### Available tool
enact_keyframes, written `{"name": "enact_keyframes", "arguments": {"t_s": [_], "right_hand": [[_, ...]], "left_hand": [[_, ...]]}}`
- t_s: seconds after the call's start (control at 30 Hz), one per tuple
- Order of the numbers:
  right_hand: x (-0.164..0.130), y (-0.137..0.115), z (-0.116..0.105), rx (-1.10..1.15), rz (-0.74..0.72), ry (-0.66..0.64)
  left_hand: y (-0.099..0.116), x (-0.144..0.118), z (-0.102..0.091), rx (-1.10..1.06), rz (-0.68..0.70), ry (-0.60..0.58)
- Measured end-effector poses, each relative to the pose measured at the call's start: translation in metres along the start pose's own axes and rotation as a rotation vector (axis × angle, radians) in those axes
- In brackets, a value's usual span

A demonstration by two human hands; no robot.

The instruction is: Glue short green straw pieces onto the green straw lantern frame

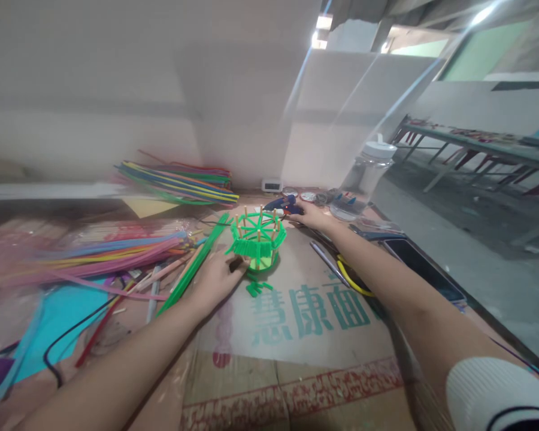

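Observation:
A small round frame of green pipe cleaners and wooden sticks [259, 246] stands upright on the cardboard. My left hand [219, 274] grips its lower left side, with thumb and fingers closed at the base. Farther back and to the right, my right hand [313, 216] is closed around a dark blue glue gun [281, 205] lying near the wall; its fingers are partly hidden. Short cut bits of green pipe cleaner [258, 288] lie just in front of the frame. Long green pipe cleaners [193, 266] run alongside my left hand.
Coloured pipe cleaner bundles [179, 181] lie at the back left, others [117, 257] nearer. A clear water bottle [362, 179] stands at the back right. A pen [329, 263], yellow pipe cleaner [353, 278] and phone [424, 269] lie around my right forearm. A black cord [56, 341] curls at left.

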State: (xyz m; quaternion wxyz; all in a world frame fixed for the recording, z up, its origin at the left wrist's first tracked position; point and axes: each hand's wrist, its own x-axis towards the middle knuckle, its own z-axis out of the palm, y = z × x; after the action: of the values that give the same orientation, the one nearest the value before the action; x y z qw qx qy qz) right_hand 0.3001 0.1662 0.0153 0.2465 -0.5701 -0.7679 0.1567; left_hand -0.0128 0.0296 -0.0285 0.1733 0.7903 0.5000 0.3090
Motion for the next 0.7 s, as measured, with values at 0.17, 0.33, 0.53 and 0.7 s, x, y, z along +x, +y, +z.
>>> {"name": "enact_keyframes", "arguments": {"t_s": [0.17, 0.33, 0.53, 0.7], "right_hand": [[-0.027, -0.011, -0.022, -0.092, 0.112, 0.203], [-0.103, -0.055, -0.027, -0.076, -0.052, 0.264], [-0.162, -0.116, 0.016, -0.056, -0.307, -0.203], [-0.153, -0.121, 0.042, -0.131, -0.299, -0.23]], "left_hand": [[-0.003, 0.0, 0.002, -0.019, -0.005, -0.002], [-0.001, 0.002, 0.0, -0.038, -0.007, -0.027], [0.002, 0.003, -0.001, -0.044, -0.014, -0.017], [0.002, 0.003, -0.001, -0.051, 0.015, -0.012]]}}
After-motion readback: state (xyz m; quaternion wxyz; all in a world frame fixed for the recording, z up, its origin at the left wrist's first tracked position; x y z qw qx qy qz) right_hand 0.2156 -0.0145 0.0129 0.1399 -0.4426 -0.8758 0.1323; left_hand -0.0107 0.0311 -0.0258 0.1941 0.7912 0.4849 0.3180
